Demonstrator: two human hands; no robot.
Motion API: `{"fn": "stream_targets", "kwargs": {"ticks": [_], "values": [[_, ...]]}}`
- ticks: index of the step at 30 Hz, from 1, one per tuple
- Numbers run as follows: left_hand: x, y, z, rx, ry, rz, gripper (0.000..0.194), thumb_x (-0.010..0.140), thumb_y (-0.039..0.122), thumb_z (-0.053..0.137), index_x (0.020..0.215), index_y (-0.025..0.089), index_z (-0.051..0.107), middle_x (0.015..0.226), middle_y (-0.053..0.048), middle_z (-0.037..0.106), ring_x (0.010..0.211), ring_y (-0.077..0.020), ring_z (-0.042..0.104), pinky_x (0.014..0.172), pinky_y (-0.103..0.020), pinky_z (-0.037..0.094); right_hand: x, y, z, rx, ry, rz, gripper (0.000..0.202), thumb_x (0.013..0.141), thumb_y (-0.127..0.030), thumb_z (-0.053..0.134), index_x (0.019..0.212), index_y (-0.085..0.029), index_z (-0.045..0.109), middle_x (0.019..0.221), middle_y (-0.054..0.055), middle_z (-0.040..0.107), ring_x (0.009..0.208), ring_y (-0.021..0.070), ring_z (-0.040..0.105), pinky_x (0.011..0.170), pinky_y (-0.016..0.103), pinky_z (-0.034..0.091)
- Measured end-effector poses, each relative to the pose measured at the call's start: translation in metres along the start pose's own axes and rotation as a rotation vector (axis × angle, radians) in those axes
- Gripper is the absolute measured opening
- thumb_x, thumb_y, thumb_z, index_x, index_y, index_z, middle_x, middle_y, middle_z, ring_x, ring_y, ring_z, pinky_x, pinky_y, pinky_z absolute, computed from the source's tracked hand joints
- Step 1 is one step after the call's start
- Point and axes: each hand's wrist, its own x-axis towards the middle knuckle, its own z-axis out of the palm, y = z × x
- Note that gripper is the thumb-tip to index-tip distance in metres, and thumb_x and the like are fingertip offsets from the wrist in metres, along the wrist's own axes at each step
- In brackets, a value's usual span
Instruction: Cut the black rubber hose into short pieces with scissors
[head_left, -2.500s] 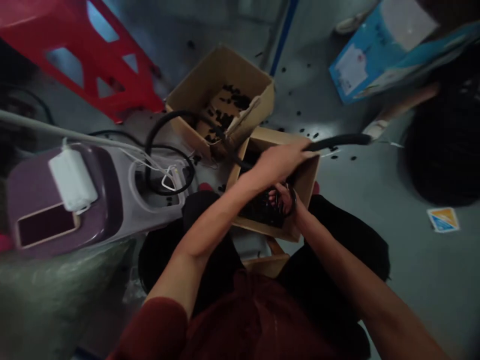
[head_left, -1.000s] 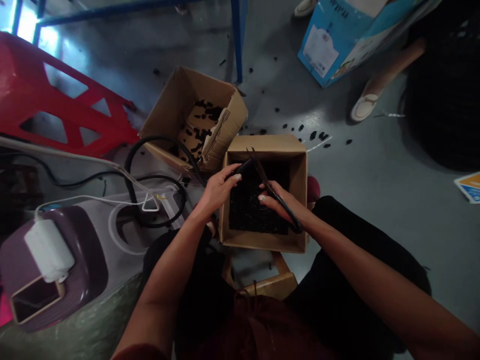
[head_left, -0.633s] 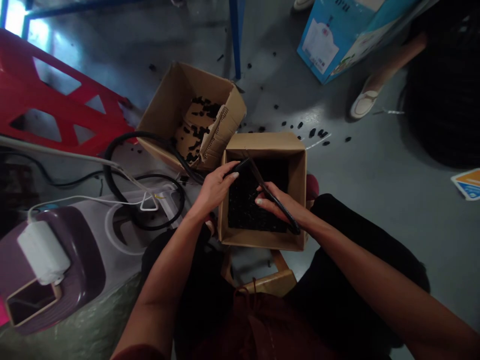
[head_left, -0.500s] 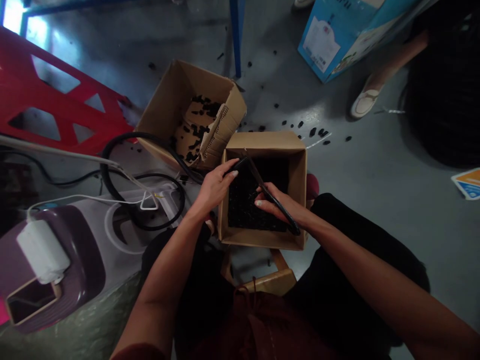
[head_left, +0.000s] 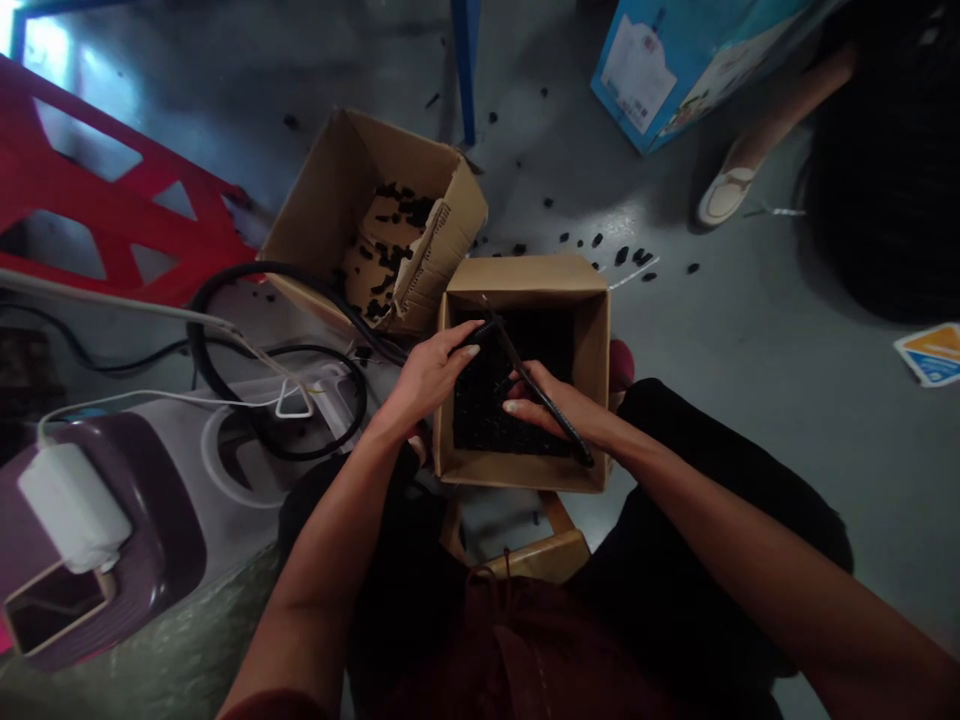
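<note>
My left hand (head_left: 435,368) is closed around the end of a ribbed black hose (head_left: 486,330), over the left wall of a cardboard box (head_left: 525,272). The hose loops away to the left. My right hand (head_left: 546,402) grips a long, dark hand tool (head_left: 559,418) that slants across the box, its slim far end meeting the hose tip beside my left fingers. Its exact kind is too dim to make out. Below both hands, a mass of small black pieces (head_left: 487,415) fills the box.
A second cardboard box (head_left: 307,215) with a torn flap holds scattered black pieces. More lie on the floor. At left are a red plastic frame (head_left: 67,180) and a purple stool (head_left: 142,500) with a white adapter (head_left: 75,508). Another person's foot (head_left: 724,195) is at upper right.
The whole view has shifted slightly. Both hands keep their grips on the hose and the dark tool, with the right thumb moved slightly left.
</note>
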Motion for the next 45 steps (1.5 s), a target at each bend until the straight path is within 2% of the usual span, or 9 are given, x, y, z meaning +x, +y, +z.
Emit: {"fn": "stream_targets", "kwargs": {"ticks": [5, 8, 11, 14, 23, 27, 35, 41, 45], "values": [[-0.001, 0.004, -0.004, 0.001, -0.013, 0.012, 0.039, 0.090, 0.033, 0.046, 0.122, 0.017, 0.060, 0.122, -0.004, 0.064, 0.112, -0.0178, 0.057, 0.100, -0.028, 0.040, 0.001, 0.003, 0.001, -0.063, 0.042, -0.019, 0.052, 0.078, -0.054, 0.059, 0.115, -0.019, 0.047, 0.100, 0.010, 0.064, 0.086, 0.0226, 0.062, 0.075, 0.035, 0.048], [-0.001, 0.005, -0.003, 0.014, -0.003, -0.033, 0.040, 0.090, 0.042, 0.043, 0.112, 0.016, 0.065, 0.100, -0.003, 0.070, 0.091, -0.0163, 0.062, 0.084, -0.024, 0.045, 0.002, 0.002, 0.001, -0.119, 0.113, -0.043, 0.047, 0.080, -0.050, 0.058, 0.116, -0.021, 0.049, 0.101, 0.008, 0.064, 0.088, 0.0230, 0.061, 0.077, 0.036, 0.046], [-0.001, 0.006, 0.000, 0.020, -0.030, -0.051, 0.042, 0.091, 0.045, 0.041, 0.106, 0.015, 0.067, 0.082, -0.002, 0.068, 0.075, -0.0142, 0.060, 0.072, -0.023, 0.044, 0.002, 0.001, 0.001, -0.147, 0.160, -0.052, 0.046, 0.081, -0.048, 0.057, 0.117, -0.021, 0.050, 0.105, 0.009, 0.063, 0.093, 0.0245, 0.060, 0.080, 0.037, 0.045], [-0.001, 0.007, 0.002, 0.021, -0.051, -0.052, 0.043, 0.090, 0.044, 0.041, 0.109, 0.014, 0.066, 0.082, -0.002, 0.068, 0.074, -0.0138, 0.059, 0.070, -0.022, 0.044, 0.002, 0.002, 0.001, -0.142, 0.163, -0.070, 0.046, 0.082, -0.048, 0.055, 0.119, -0.021, 0.050, 0.106, 0.009, 0.062, 0.093, 0.0245, 0.060, 0.081, 0.038, 0.045], [-0.001, 0.004, 0.003, 0.058, -0.088, 0.011, 0.044, 0.089, 0.045, 0.043, 0.111, 0.015, 0.066, 0.100, -0.005, 0.070, 0.088, -0.0175, 0.062, 0.081, -0.025, 0.044, -0.001, 0.004, 0.002, -0.161, 0.122, -0.041, 0.046, 0.083, -0.052, 0.054, 0.116, -0.019, 0.049, 0.104, 0.009, 0.062, 0.089, 0.0239, 0.060, 0.076, 0.034, 0.045], [-0.001, 0.004, 0.003, 0.055, -0.083, 0.000, 0.044, 0.090, 0.047, 0.041, 0.107, 0.015, 0.066, 0.091, -0.003, 0.069, 0.079, -0.0150, 0.060, 0.073, -0.023, 0.042, -0.002, 0.002, 0.002, -0.150, 0.138, -0.006, 0.037, 0.086, -0.050, 0.048, 0.108, -0.021, 0.052, 0.097, 0.007, 0.065, 0.083, 0.0224, 0.060, 0.071, 0.032, 0.044], [-0.001, 0.005, 0.002, 0.123, -0.135, 0.002, 0.036, 0.091, 0.041, 0.038, 0.074, 0.016, 0.058, 0.064, 0.001, 0.055, 0.060, -0.0109, 0.048, 0.060, -0.023, 0.034, -0.004, 0.000, 0.010, -0.149, 0.129, 0.055, 0.027, 0.087, -0.048, 0.045, 0.094, -0.022, 0.050, 0.075, 0.001, 0.062, 0.065, 0.0174, 0.057, 0.059, 0.027, 0.038], [0.000, 0.001, -0.001, 0.210, -0.192, -0.016, 0.033, 0.092, 0.036, 0.038, 0.067, 0.018, 0.050, 0.059, 0.002, 0.049, 0.054, -0.0106, 0.042, 0.056, -0.024, 0.029, -0.005, 0.002, 0.018, -0.141, 0.117, 0.062, 0.024, 0.087, -0.045, 0.044, 0.089, -0.022, 0.050, 0.071, 0.000, 0.058, 0.064, 0.0164, 0.055, 0.060, 0.026, 0.037], [0.000, -0.004, -0.002, 0.288, -0.198, -0.020, 0.033, 0.091, 0.036, 0.037, 0.067, 0.019, 0.051, 0.060, 0.001, 0.049, 0.053, -0.0110, 0.038, 0.055, -0.025, 0.026, -0.004, 0.004, 0.022, -0.156, 0.103, 0.070, 0.023, 0.086, -0.044, 0.044, 0.086, -0.022, 0.049, 0.072, 0.000, 0.057, 0.067, 0.0178, 0.055, 0.062, 0.028, 0.037]]}}
